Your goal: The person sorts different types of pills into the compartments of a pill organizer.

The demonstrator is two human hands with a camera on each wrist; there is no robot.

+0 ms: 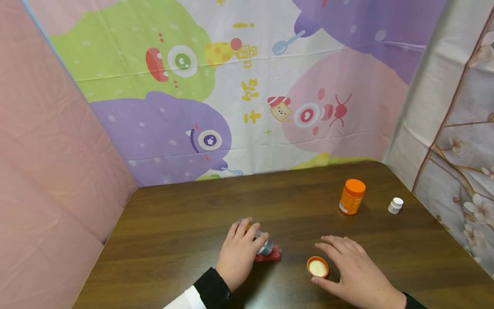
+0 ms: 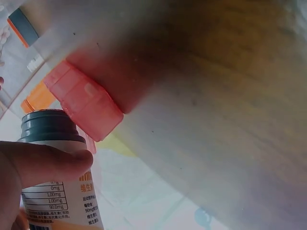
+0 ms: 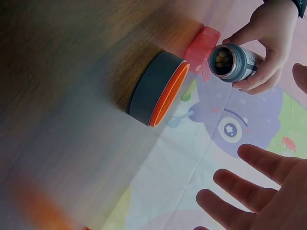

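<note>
My left hand (image 1: pixel 237 253) grips a dark-necked supplement bottle (image 1: pixel 266 247), tilted over a small red translucent box (image 1: pixel 273 256) on the table. Printed text covers the bottle's label in the left wrist view, where the thumb lies across it. Its uncapped mouth faces the right wrist camera, with yellowish tablets (image 3: pixel 223 61) inside. My right hand (image 1: pixel 353 270) is spread beside a dark cap (image 3: pixel 156 86) with an orange rim. That cap lies with its pale inside up, between thumb and fingers but not gripped.
An orange jar (image 1: pixel 351 197) with an orange lid stands at the back right of the brown table (image 1: pixel 185 214). To its right is a small white bottle (image 1: pixel 395 205). Cloth with cartoon figures (image 1: pixel 210 140) hangs behind the table, and more curtains hang at both sides.
</note>
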